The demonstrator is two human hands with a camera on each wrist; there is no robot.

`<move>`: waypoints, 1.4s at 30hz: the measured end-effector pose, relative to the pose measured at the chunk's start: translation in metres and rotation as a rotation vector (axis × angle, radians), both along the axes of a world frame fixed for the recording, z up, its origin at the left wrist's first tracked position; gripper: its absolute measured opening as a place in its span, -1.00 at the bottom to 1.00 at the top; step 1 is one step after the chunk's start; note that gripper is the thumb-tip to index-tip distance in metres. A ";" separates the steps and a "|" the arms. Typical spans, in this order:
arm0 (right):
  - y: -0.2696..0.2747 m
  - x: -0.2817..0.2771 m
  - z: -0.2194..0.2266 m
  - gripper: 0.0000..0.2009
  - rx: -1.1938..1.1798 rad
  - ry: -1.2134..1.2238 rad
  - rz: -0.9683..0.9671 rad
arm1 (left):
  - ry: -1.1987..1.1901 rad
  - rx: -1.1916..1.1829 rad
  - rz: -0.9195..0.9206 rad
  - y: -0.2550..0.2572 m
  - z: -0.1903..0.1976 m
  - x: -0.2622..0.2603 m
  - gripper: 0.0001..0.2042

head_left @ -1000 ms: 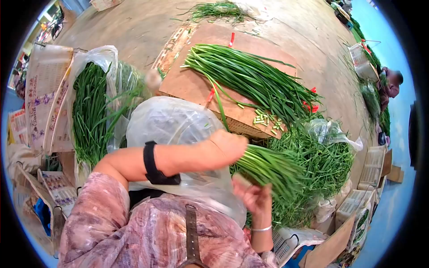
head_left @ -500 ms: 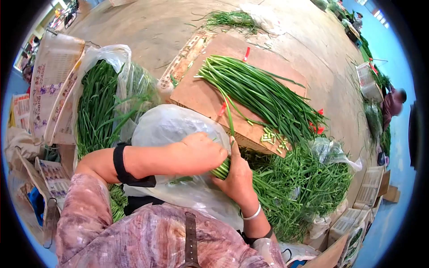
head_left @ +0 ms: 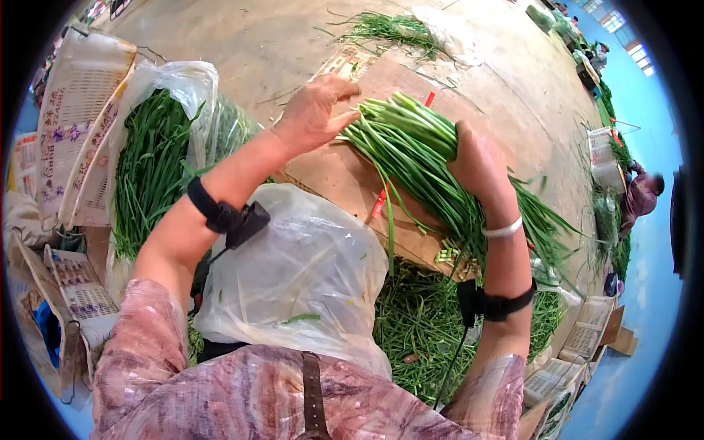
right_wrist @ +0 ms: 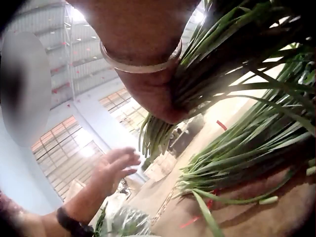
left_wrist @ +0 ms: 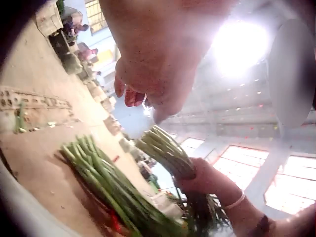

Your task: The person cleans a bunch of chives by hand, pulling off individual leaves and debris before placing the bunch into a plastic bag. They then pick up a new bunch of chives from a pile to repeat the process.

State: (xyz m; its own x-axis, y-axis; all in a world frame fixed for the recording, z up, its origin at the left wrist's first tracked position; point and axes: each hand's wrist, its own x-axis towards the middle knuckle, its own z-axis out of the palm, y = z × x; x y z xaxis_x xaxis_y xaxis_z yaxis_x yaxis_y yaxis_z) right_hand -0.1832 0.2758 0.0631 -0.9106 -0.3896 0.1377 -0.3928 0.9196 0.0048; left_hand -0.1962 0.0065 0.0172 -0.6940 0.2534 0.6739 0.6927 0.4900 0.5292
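My right hand (head_left: 480,165) grips a bunch of garlic chives (head_left: 418,121) around its stalks, above the cardboard (head_left: 323,172). The pale stem ends point left, and the long leaves trail to the right. Beneath it, a larger pile of garlic chives (head_left: 400,176) lies on the cardboard; the same pile (left_wrist: 106,182) shows below the held bunch in the left wrist view. My left hand (head_left: 315,110) holds nothing, its fingers loosely bent just left of the stem ends. In the right wrist view the left hand (right_wrist: 111,170) is apart from the bunch.
Red tape strips (head_left: 379,203) and short cut stem pieces (head_left: 446,254) lie on the cardboard. Loose green trimmings (head_left: 418,337) heap below it. A plastic sheet (head_left: 293,271) covers my lap. At left stands a bag of chives (head_left: 154,161) beside crates (head_left: 88,125).
My right hand has lifted the bunch from over the trimmings, up and forward above the pile. The left hand has left the bunch and moved forward to beside the stem ends.
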 end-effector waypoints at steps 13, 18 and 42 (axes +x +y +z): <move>-0.001 -0.049 -0.056 -0.69 -0.180 -0.305 -0.082 | 0.245 -0.631 -0.223 0.010 -0.062 -0.045 -0.93; 0.002 -0.052 -0.045 -0.67 -0.271 -0.320 -0.098 | 0.401 -0.626 -0.226 0.009 -0.065 -0.047 -0.95; -0.042 -0.047 -0.060 -0.56 0.156 -0.106 0.033 | 0.028 -0.220 0.099 0.017 -0.056 -0.053 -0.50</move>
